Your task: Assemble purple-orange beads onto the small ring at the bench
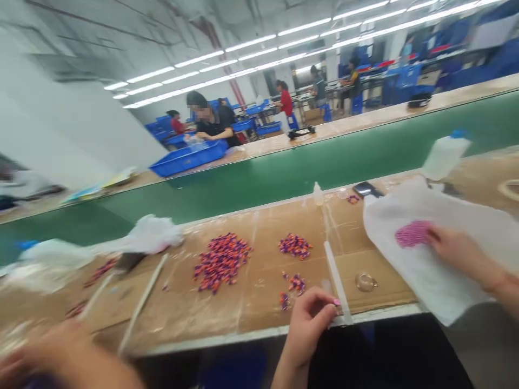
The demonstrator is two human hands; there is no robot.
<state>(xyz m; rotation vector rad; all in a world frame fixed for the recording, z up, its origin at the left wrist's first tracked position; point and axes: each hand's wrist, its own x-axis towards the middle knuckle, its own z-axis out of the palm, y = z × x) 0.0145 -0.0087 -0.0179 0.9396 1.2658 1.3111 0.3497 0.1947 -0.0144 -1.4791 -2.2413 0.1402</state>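
Note:
My left hand (pixel 308 321) is at the table's front edge, with thumb and index finger pinched together. A small pink spot shows at the fingertips; I cannot tell whether it is a nail or a held piece. Over a white sheet (pixel 454 286) at the right, my right hand (pixel 458 248) has its fingers closed at the edge of a pile of small pink pieces (pixel 411 234). What is between those fingers is hidden. Between my hands lie a white strip (pixel 337 281) and a clear round object (pixel 365 282). Small orange and purple pieces (pixel 294 283) lie just beyond my left hand.
Larger piles of orange-purple pieces (pixel 223 262) cover the middle. A small bottle (pixel 318 194), phone (pixel 367 189) and large bottle (pixel 446 156) stand or lie toward the green belt (pixel 275 175). Another person's blurred hand (pixel 60 354) is at lower left. A person (pixel 211 121) works opposite.

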